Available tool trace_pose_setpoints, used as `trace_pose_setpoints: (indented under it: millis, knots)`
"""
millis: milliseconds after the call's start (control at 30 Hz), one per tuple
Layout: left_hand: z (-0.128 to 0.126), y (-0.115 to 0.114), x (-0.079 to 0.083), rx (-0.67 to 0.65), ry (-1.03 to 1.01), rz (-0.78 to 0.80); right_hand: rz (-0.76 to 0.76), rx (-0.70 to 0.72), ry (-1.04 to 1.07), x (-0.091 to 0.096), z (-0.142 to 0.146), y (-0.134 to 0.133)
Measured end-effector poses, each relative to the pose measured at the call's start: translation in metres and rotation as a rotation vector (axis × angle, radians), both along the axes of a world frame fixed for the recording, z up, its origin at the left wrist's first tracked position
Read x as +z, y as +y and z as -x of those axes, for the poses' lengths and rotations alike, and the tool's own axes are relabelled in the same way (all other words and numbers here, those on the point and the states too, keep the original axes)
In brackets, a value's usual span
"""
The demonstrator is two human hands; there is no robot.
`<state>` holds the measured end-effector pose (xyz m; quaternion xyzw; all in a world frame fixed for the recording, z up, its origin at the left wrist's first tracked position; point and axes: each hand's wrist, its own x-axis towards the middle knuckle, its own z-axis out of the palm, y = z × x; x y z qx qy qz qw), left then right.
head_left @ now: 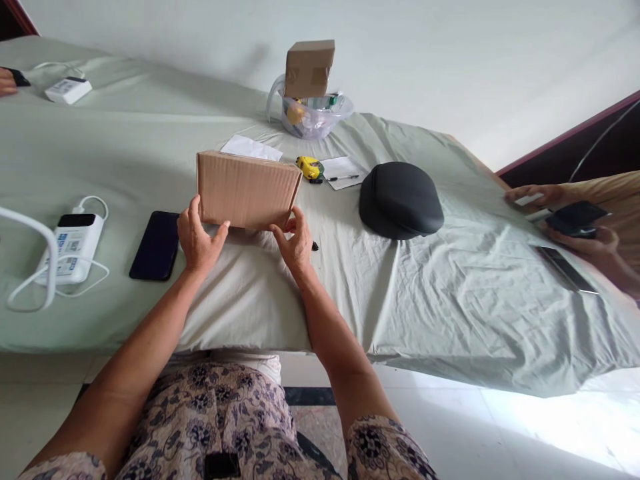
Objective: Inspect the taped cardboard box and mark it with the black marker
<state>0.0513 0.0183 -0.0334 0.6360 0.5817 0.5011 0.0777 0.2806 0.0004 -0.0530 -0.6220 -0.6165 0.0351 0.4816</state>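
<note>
Holding the cardboard box between both hands, I grip its lower left corner with my left hand and its lower right with my right hand. Its long axis spans the gap between them, just beyond my thumbs; neither hand is clearly nearer.

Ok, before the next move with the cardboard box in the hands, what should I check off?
1. Left hand on the cardboard box: ok, at its left end.
2. Right hand on the cardboard box: ok, at its lower right corner.
3. Cardboard box raised off the cloth: cannot tell from this angle.
4. Phone clear of the left hand: cannot tell; they almost meet in view.
5. Tape measure well away: not ok, beside the cardboard box's upper right corner in view.
</note>
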Motion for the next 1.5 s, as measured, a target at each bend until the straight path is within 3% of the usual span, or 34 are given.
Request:
trace_pose_setpoints:
  millis: [267,633,1000,1233,1500]
  knots:
    - [-0.011,-0.005,-0.002,-0.007,-0.010,0.008,0.034,-0.084,-0.049,0.005,0.026,-0.012]
    - [0.005,0.002,-0.004,-0.081,-0.089,-0.054,-0.005,0.098,-0.045,0.010,0.014,-0.011]
    - [0.008,0.004,0.007,-0.107,0.095,-0.138,-0.113,0.195,0.079,0.022,0.036,-0.030]
    - [-0.003,-0.004,0.008,-0.133,0.207,-0.131,-0.129,0.267,0.253,0.027,0.036,-0.031]
    - [-0.024,-0.019,0.003,-0.288,0.279,-0.222,-0.087,0.360,0.288,0.025,0.037,-0.028]
